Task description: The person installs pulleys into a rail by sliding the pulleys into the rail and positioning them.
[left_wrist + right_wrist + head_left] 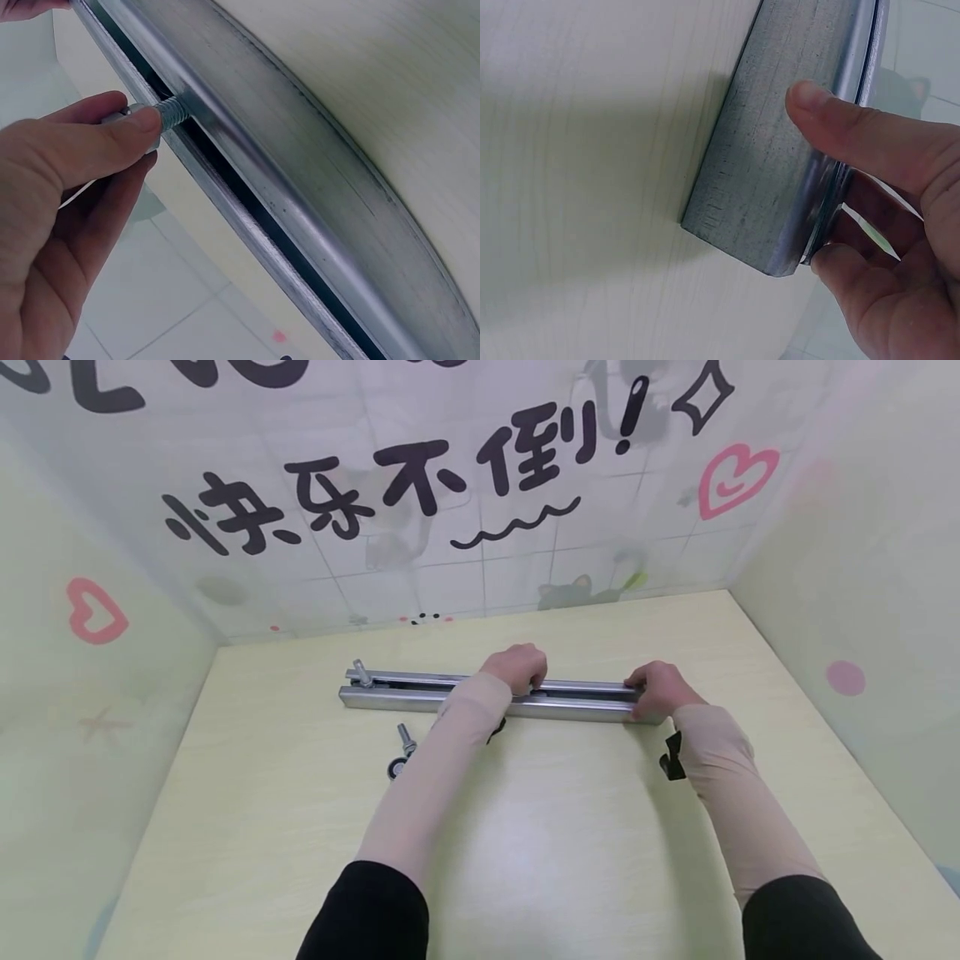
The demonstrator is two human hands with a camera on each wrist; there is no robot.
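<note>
1. Rail (577, 709): metal, slotted along its top, lying crosswise on the table (555, 827), towards the back wall (420, 568).
2. Left hand (517, 668): closed to a pinch, thumb and fingers on a bolt (174, 111) at the rail's slot, right of the rail's midpoint. The bolt's threads are exposed between the fingertips and the slot; how deep it sits cannot be told.
3. Right hand (662, 690): partly closed, gripping the rail near its right end. The thumb presses the near face; the fingers bear on the opposite side.
4. Stud (362, 673): stands tilted at the rail's left end, projecting above the slot.
5. Roller (397, 767): lies on the table on the near side of the rail, just beside the left sleeve (431, 802), with a threaded shank (406, 737) pointing towards the rail.
6. Back wall: bears black lettering (420, 472) and a pink heart (737, 481).
</note>
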